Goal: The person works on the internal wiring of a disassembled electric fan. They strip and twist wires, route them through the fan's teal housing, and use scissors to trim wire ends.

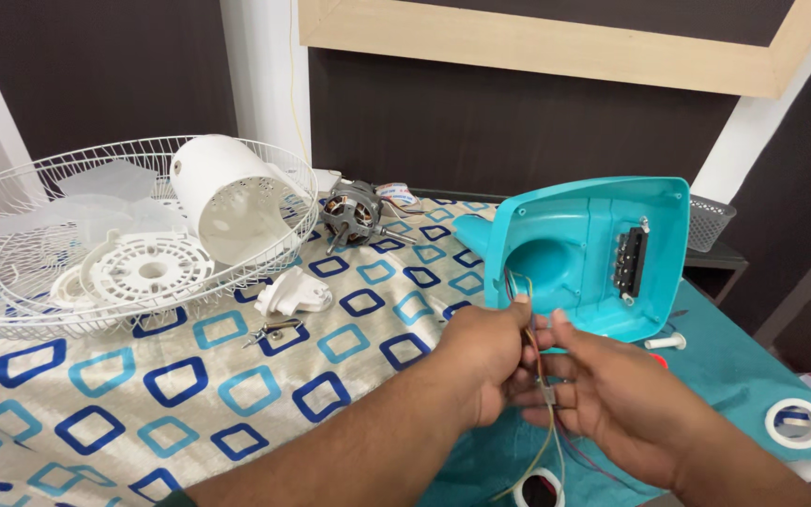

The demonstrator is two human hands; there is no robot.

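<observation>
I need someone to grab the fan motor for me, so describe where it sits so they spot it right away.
Start at the big white wire fan guard on the patterned cloth. Just past its right rim lies the motor, short of the turquoise fan base. It alone is bare grey metal with copper windings and a shaft.

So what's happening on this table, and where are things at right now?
A person is working on a taken-apart fan. Both hands, left hand and right hand, pinch a bundle of thin coloured wires that runs out of the turquoise fan housing, which lies open side up. On the patterned cloth behind sit the bare motor, a white motor cover and the wire grille.
</observation>
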